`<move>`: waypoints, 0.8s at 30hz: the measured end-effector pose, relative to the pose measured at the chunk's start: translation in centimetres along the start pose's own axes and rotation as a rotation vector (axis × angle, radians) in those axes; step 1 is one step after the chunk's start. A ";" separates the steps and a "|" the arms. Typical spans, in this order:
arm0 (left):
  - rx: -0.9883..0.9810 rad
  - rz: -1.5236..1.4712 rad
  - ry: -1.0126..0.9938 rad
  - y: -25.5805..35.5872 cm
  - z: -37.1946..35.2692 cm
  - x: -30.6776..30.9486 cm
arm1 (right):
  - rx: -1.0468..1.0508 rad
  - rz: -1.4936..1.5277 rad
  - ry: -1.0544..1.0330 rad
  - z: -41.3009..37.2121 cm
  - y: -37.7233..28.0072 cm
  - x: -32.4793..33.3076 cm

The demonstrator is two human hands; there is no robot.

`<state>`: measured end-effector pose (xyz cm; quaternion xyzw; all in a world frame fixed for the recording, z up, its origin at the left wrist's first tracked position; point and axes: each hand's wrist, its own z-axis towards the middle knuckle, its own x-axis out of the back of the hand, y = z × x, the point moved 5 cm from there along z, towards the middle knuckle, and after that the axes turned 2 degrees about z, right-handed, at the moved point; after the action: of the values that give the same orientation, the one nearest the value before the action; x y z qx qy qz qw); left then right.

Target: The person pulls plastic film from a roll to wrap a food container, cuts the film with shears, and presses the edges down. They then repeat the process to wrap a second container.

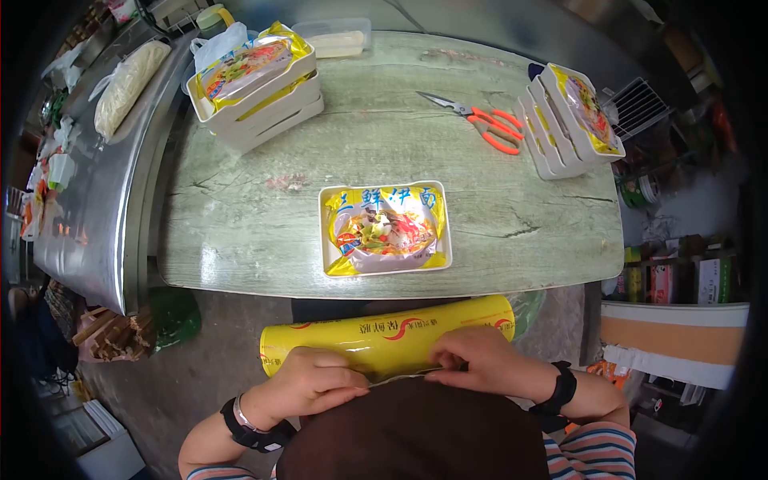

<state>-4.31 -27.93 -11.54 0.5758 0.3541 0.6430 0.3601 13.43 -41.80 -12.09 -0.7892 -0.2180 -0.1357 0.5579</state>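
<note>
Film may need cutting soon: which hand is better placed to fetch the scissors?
Right, likely. The scissors lie far right on the table, on the side of the right hand; the left hand would cross the tray. Both are on the roll.

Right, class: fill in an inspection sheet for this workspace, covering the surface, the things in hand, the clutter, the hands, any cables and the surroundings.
Surface: grey-green wood-grain table top, marked with dark cracks.
Job's things: yellow roll of clear cling film, lying crosswise nearer than the table edge; white tray holding a yellow noodle packet, mid-table.
Clutter: stack of filled white trays far left; second tray stack, tipped on edge, far right; orange-handled scissors; clear plastic box.
Hands: left hand and right hand both pinch the roll's loose film edge.
Cables: nothing seen.
Surroundings: steel counter on the left with a bag of pale noodles; cartons on the right.
</note>
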 end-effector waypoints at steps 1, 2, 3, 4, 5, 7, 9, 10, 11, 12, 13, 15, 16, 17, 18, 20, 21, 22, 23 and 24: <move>0.024 0.020 0.008 -0.1 0.0 0.3 | -0.002 -0.004 0.004 0.0 0.0 0.1; 0.048 0.039 0.016 -0.4 -0.2 0.6 | 0.043 -0.074 0.072 0.0 -0.3 0.3; 0.015 0.045 0.025 -0.5 -0.9 1.0 | 0.087 -0.143 0.138 -0.1 -0.5 0.5; 0.015 0.044 0.023 -0.5 -1.2 1.3 | 0.085 -0.142 0.139 -0.4 -0.4 0.6; 0.069 0.214 0.048 -0.6 -1.5 1.7 | 0.100 -0.216 0.130 -0.9 -0.2 0.7; 0.220 0.451 0.092 -0.2 -1.7 2.7 | 0.122 -0.289 0.113 -1.5 0.0 0.9; 0.209 0.541 0.073 0.2 -1.8 3.3 | 0.178 -0.511 0.198 -2.1 -0.4 1.8; 0.192 0.626 0.044 0.3 -1.9 3.4 | 0.185 -0.512 0.198 -2.5 -0.5 2.0; 0.192 0.632 0.049 0.0 -2.0 3.8 | 0.197 -0.495 0.183 -2.8 -0.6 2.1; 0.113 0.645 0.042 -0.2 -2.0 3.9 | 0.209 -0.480 0.170 -3.1 -0.7 2.2; 0.032 0.659 0.033 -0.1 -2.0 4.1 | 0.215 -0.487 0.175 -3.3 -0.6 2.3; 0.032 0.701 -0.043 0.7 -2.9 3.8 | 0.170 -0.367 0.194 -3.8 -0.3 2.6; 0.041 0.734 -0.126 1.3 -3.3 3.5 | 0.173 -0.371 0.206 -4.1 -0.4 2.9; 0.021 0.712 -0.040 2.5 -3.1 3.7 | 0.158 -0.271 0.242 -4.5 -0.7 3.4; 0.018 0.716 -0.040 2.6 -3.3 3.7 | 0.144 -0.169 0.275 -4.8 -1.0 4.0; 0.082 0.551 0.211 2.9 -3.9 5.1 | 0.060 -0.112 0.270 -5.3 -1.7 5.0; 0.158 0.438 0.198 1.7 -3.9 5.2 | -0.018 -0.062 0.265 -5.4 -1.7 5.5; 0.139 0.452 0.206 1.9 -3.5 5.5 | -0.007 -0.075 0.283 -5.3 -1.5 5.7; 0.111 0.444 0.103 2.1 -3.0 5.1 | 0.137 -0.173 0.251 -5.1 -1.8 5.5; 0.095 0.425 -0.007 2.7 -2.8 4.3 | 0.270 -0.262 0.205 -5.3 -2.2 4.9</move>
<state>-7.58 -25.60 -7.36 0.6560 0.2535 0.6849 0.1903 16.70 -45.16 -6.23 -0.6542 -0.2772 -0.2561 0.6555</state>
